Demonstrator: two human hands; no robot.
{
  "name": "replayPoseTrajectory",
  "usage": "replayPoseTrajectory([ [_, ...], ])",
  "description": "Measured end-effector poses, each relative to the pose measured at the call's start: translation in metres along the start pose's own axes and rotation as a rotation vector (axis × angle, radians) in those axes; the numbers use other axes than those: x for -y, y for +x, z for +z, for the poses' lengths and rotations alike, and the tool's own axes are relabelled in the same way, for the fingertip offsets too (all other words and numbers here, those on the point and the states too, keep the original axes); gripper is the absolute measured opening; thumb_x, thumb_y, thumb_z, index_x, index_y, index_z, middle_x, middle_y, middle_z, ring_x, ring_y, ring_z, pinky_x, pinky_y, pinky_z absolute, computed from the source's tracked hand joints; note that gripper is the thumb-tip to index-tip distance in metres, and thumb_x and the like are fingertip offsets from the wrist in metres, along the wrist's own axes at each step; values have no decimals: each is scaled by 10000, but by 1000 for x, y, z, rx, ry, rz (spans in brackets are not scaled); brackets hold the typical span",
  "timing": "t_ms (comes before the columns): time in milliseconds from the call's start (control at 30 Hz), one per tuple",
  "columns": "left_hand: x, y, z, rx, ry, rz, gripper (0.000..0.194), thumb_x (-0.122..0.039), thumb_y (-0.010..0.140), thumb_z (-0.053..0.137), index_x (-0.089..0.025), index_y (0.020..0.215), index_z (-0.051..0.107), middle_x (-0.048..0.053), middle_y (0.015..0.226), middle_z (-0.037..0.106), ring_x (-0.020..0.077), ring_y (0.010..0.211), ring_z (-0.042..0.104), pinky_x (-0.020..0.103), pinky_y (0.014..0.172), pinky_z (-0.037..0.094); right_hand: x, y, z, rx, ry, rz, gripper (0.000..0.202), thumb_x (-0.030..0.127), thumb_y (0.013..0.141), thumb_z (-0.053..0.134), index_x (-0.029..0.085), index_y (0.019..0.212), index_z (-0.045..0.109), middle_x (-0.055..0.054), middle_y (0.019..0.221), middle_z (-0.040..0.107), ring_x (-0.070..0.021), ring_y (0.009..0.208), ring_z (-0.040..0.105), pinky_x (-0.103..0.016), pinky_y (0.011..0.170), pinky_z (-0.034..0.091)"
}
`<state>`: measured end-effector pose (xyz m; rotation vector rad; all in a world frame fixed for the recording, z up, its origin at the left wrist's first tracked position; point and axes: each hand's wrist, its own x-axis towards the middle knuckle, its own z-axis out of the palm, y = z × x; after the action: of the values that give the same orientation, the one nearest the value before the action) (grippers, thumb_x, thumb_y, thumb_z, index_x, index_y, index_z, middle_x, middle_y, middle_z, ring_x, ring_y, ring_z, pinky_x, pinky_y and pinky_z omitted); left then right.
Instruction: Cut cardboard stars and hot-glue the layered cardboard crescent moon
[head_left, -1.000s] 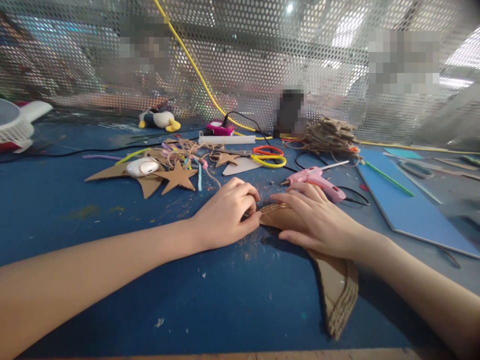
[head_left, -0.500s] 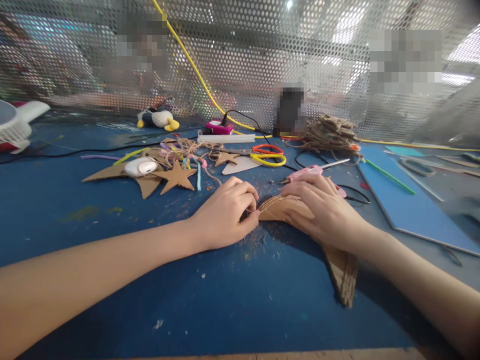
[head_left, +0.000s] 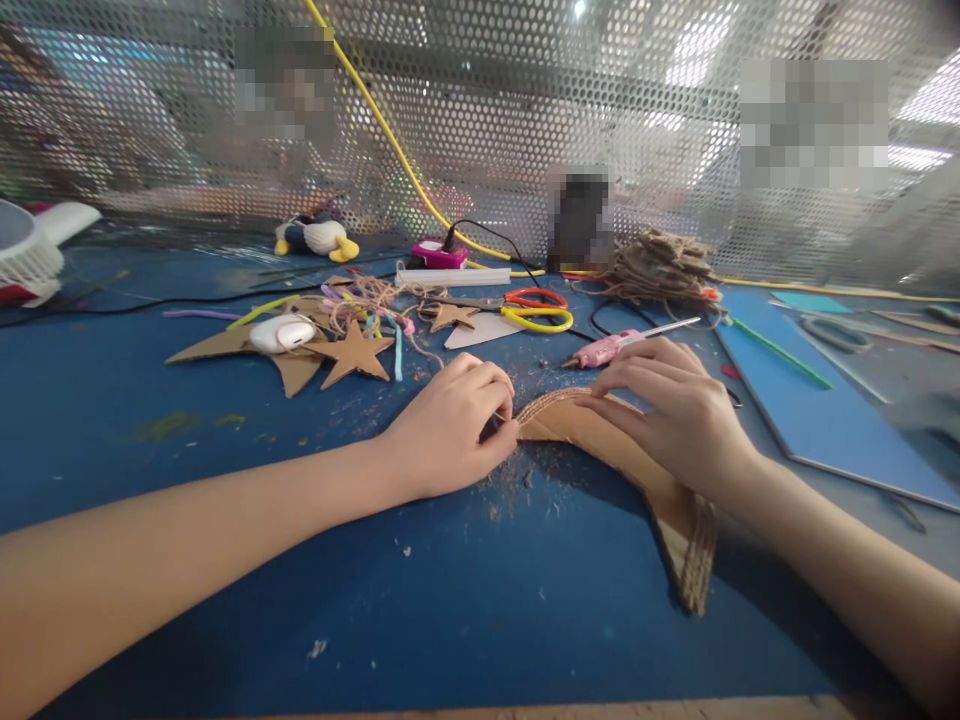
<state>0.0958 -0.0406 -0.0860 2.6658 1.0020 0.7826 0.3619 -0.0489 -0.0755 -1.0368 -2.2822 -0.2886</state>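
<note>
Cardboard crescent near the front edge of the desk

Left hand curls, pinching its left tip; right hand, loosely bent, pinches its outer rim.

The scene is moderately lit, brightest at the upper right, where white patches glare through the perforated screen and leave that side washed out. A small bright spot shines near the top middle. The blue surface is deeper and dimmer toward its near edge, with a greyish haze at the right. Soft shadows lie under the cardboard crescent and beside the right forearm. Focus is fair around the middle – the cardboard star has crisp edges – while the grey-handled scissors blur. Wide-angle distortion stretches the sides, the top right corner darkens, and blocky pixelation covers three patches along the screen.
</note>
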Motion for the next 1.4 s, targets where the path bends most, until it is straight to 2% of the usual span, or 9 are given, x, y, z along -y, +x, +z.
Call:
replayPoseTrajectory([
  [367,1,0,1,17,18,-2,127,-205,916,513,-191,794,546,69,959,655,250,1004,543,433,923,464,3,2,-1,-30,9,-9,151,213,979,577,264,941,713,-61,983,768,-261,1030,670,-447,896,521],
  [567,1,0,1,19,22,-11,133,-222,922,516,-194,797,553,68,950,654,253,1003,547,431,914,464,2,3,0,-33,-14,-8,129,248,969,607,253,856,669,-57,895,748,-254,970,673,-428,868,515],
  [767,1,0,1,17,12,2,130,-202,916,515,-195,791,549,67,963,662,252,1005,550,428,915,468,3,4,-4,-19,32,31,329,296,997,557,239,678,615,-51,672,670,-251,843,667,-416,804,518],
  [867,1,0,1,19,5,7,139,-202,920,512,-194,787,551,71,973,667,255,1011,552,433,922,471,4,3,-2,51,29,-9,195,301,1004,548,212,950,713,-110,953,742,-276,1047,658,-451,917,518],
  [933,0,0,0,23,5,11,144,-198,922,510,-189,786,556,77,979,672,257,1019,553,437,934,472,6,2,1,130,-9,-52,254,337,1002,552,186,1141,700,-151,1124,724,-303,1182,608,-494,989,493],
  [1067,-1,0,-1,24,2,22,142,-199,916,521,-186,786,576,83,992,678,258,1027,555,441,947,476,10,1,4,186,-44,-104,322,346,1003,533,156,1214,686,-176,1188,706,-322,1244,575,-512,1006,485],
  [1167,-1,0,-1,21,-6,17,144,-202,911,527,-190,778,582,79,999,677,257,1029,554,446,950,479,5,1,1,85,-53,-42,257,302,998,531,182,1147,703,-150,1145,720,-295,1171,625,-474,990,503],
  [1267,-1,0,-1,25,-2,9,158,-206,908,528,-190,760,579,79,1000,676,259,1034,552,451,955,479,-8,0,-4,-10,-175,113,251,223,994,465,214,1059,707,-124,1010,746,-285,1007,675,-456,907,526],
  [1400,-1,0,-1,24,20,13,170,-207,913,523,-186,755,583,83,1008,680,261,1036,553,451,963,477,-25,-4,-8,100,-449,392,336,209,977,375,154,1127,671,-170,947,750,-344,904,683,-482,783,514],
])
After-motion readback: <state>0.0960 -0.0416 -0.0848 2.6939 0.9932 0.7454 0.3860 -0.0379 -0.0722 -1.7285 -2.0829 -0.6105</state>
